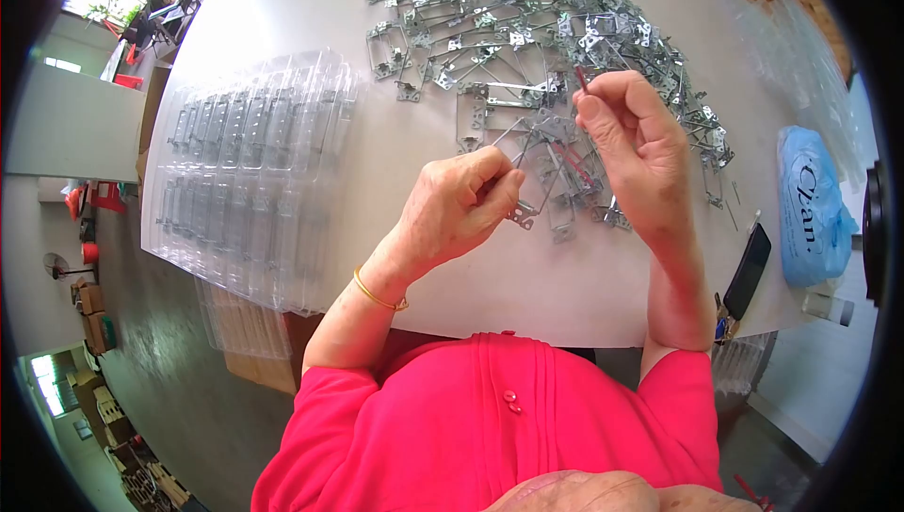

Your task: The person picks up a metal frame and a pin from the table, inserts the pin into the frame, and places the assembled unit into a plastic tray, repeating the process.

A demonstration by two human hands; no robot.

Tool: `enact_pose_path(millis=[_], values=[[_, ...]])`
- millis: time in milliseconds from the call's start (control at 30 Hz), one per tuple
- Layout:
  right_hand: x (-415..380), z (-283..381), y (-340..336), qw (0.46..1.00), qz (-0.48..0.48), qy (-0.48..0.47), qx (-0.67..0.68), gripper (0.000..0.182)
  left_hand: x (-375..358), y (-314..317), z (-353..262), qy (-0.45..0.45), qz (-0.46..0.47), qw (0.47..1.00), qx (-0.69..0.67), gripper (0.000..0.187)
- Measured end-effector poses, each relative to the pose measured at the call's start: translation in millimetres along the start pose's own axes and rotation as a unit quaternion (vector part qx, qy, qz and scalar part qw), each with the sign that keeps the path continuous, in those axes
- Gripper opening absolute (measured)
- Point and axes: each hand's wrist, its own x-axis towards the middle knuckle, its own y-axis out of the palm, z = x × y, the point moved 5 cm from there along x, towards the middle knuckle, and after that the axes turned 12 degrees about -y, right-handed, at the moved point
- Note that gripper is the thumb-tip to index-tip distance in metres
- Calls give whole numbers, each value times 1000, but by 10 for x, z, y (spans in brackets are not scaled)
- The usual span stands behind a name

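Observation:
Over the front middle of the table, my left hand (461, 196) is closed on a small metal bracket (524, 218); its holed end shows below my fingers and a thin rod sticks out above them. To the right and a little higher, my right hand (642, 140) pinches a thin dark-red stick (581, 79) between thumb and forefinger, pointing up and away. Behind and between both hands, loose metal brackets (485, 17) with wire rods lie in a wide tangled heap. Some red pieces (576, 165) lie among the nearer parts.
Stacked clear plastic trays (325, 173) with rows of metal parts stand at the left of the white table (414, 300). Along the right edge lie a black phone (750, 272), a blue plastic bag (810, 206) and clear plastic sheeting (800, 69). More clear trays (247, 321) sit below the left edge.

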Motion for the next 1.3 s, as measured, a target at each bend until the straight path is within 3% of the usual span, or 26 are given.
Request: enact_pose_path(millis=[133,267,367,433,567,633,667,733,1033,1300], values=[[-35,-42,153,999,36,24,1,5,-27,-46,76,21,-1,1000,4,13],[-73,-136,241,992,52,111,32,5,-21,-63,189,5,15,1000,-9,13],[-94,-214,274,988,49,140,48,6,-9,-61,275,-81,44,991,-93,16],[-97,-241,285,986,41,149,58,7,-12,-50,334,-164,85,966,-184,19],[-97,-244,292,985,0,144,89,9,27,2,429,-128,101,942,-293,24],[-105,-261,303,985,-5,141,99,9,36,64,486,-185,157,876,-417,31],[-103,-274,305,987,-2,133,91,10,49,61,486,-189,156,875,-418,31],[-132,-302,316,987,2,134,85,10,29,91,454,-217,190,823,-490,34],[-159,-300,398,985,7,141,99,11,-8,155,472,-251,246,744,-568,34],[-185,-269,454,986,32,128,101,9,4,238,585,-236,251,717,-607,31]])
